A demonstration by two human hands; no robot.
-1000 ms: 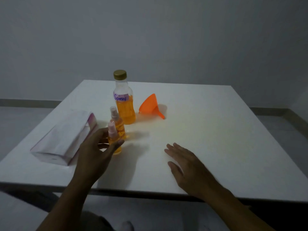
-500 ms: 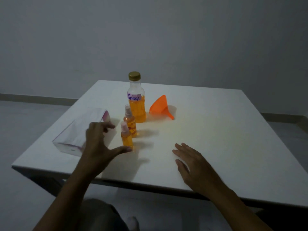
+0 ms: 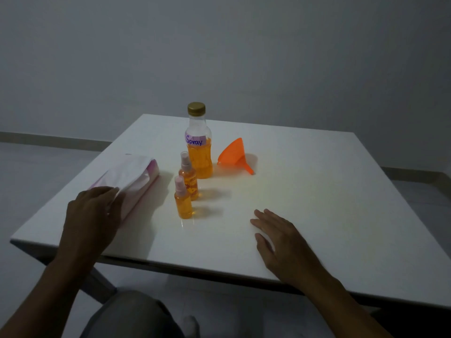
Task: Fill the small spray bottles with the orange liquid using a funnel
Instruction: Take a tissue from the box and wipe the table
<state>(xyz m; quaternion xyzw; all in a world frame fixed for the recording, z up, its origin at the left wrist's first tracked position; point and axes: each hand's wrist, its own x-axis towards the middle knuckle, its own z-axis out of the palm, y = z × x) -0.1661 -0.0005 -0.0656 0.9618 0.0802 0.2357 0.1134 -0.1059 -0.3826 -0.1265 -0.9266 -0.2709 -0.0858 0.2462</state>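
Two small spray bottles stand upright on the white table (image 3: 317, 191), both holding orange liquid and capped with pale pink spray heads: the near bottle (image 3: 183, 201) and the far bottle (image 3: 188, 178) just behind it. A larger bottle (image 3: 199, 147) with a gold cap and a "Spray" label stands behind them, about half full of orange liquid. An orange funnel (image 3: 234, 156) lies on its side to its right. My left hand (image 3: 94, 215) rests on the near end of a tissue pack (image 3: 133, 176). My right hand (image 3: 280, 240) lies flat on the table, fingers apart, holding nothing.
The tissue pack lies left of the bottles near the table's left edge. The table's near edge runs just under my wrists. A grey wall stands behind the table, and my knee shows below.
My left hand has let go of the near spray bottle and moved left onto the tissue pack. The right hand has stayed flat on the table.
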